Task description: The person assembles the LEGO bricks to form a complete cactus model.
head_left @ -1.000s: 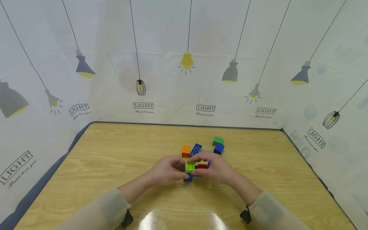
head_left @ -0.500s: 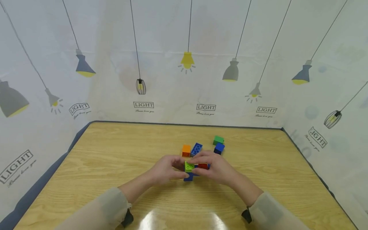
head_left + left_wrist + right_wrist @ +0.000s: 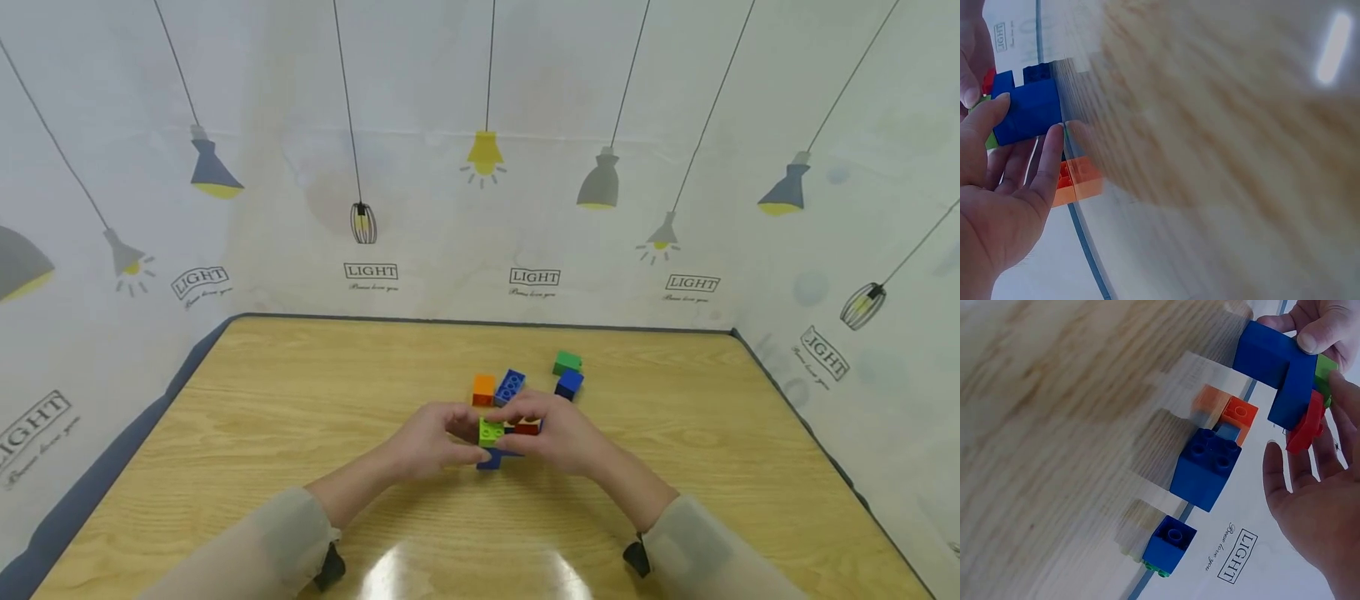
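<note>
Both hands are at a small build of toy building bricks in the middle of the table. A blue brick (image 3: 1263, 353) forms its base, with another blue brick (image 3: 1297, 394) reaching out to the right. On top are a lime green brick (image 3: 491, 432) and a red brick (image 3: 527, 427). My left hand (image 3: 431, 442) grips the base brick from the left, thumb on its near face and fingers behind. From the right, my right hand (image 3: 566, 433) pinches the lime green brick between thumb and index finger. Its other fingers (image 3: 1272, 465) extend past the red brick.
Just beyond the hands, an orange brick (image 3: 483, 389) and a studded blue brick (image 3: 510, 387) lie on the wooden table (image 3: 300, 375). Farther right are a second loose blue brick (image 3: 570, 384) and a green brick (image 3: 567, 362). A lamp-printed cloth (image 3: 427, 217) hangs around the table's edges.
The head view has shifted slightly. Both hands stay on the brick build in nearly the same pose, and the loose bricks have not moved.
</note>
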A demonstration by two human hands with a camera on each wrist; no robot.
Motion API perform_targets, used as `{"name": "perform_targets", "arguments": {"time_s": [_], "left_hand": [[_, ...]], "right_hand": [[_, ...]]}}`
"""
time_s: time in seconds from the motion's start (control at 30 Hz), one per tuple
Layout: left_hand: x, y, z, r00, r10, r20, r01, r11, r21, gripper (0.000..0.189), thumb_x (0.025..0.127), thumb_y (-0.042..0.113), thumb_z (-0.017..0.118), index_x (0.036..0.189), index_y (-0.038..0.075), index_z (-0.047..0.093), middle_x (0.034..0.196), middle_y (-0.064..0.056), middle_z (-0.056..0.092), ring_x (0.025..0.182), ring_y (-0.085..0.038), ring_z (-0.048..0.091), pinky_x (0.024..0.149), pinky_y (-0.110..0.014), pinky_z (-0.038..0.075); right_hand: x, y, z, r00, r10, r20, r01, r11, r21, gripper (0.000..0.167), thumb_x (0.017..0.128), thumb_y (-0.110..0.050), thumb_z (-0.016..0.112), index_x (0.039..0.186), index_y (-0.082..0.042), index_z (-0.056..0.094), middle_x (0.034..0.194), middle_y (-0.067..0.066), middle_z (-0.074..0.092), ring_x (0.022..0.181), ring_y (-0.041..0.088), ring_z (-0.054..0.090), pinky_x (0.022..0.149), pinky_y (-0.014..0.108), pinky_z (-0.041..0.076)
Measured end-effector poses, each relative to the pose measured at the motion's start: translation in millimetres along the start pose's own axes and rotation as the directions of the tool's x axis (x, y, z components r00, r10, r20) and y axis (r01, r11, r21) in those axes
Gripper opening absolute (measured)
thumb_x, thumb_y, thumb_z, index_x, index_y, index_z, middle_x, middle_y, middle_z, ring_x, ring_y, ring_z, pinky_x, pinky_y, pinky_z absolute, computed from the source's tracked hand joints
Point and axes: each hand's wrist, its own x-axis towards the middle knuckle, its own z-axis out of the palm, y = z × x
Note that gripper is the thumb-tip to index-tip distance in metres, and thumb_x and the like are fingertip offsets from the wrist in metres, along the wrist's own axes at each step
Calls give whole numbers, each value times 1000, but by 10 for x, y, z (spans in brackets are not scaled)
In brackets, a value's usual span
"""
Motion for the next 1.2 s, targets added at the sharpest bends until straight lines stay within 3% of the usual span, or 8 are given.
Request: {"name": "perform_targets", "arguments": {"time_s": [0.17,0.27,0.5,0.73,1.2], "left_hand": [[-4,-11,-4,1000,8,3,-8,1000,0,24,97,23,86,118,16,76,119,2,79,115,-18,73,107,-45,60],[-17,-34,-17,1000,1,18,0,1000,-27,28,98,24,86,122,15,75,124,-1,77,117,-21,73,101,-42,64],[-100,-63,-58,999,-40,26,44,981,-191,45,97,23,87,136,11,69,130,-13,72,113,-26,76,83,-40,69],[-73,-9,-51,1000,-9,5,9,994,-113,35,99,25,85,130,17,73,128,-5,74,118,-25,74,87,-36,68],[-77,16,-60,1000,-27,-2,27,990,-141,34,96,21,87,127,14,74,127,-9,75,116,-27,75,85,-38,68]], "right_hand": [[11,6,4,1000,13,0,-13,1000,3,31,100,-27,84,131,-29,81,118,-6,73,107,26,64,84,26,55],[24,4,17,1000,15,7,-15,1000,14,31,100,-26,84,131,-28,81,116,-5,72,105,25,63,82,25,54],[49,-62,40,999,17,30,-17,1000,-1,32,101,-23,82,132,-31,80,114,-7,73,103,23,61,82,26,54],[4,-56,32,999,40,2,-39,999,-22,31,101,-23,82,131,-30,80,116,-6,71,100,19,60,83,26,55],[10,-30,65,1000,7,-11,-6,1000,17,29,101,-21,83,129,-27,79,121,-4,72,104,20,64,88,27,58]]}}
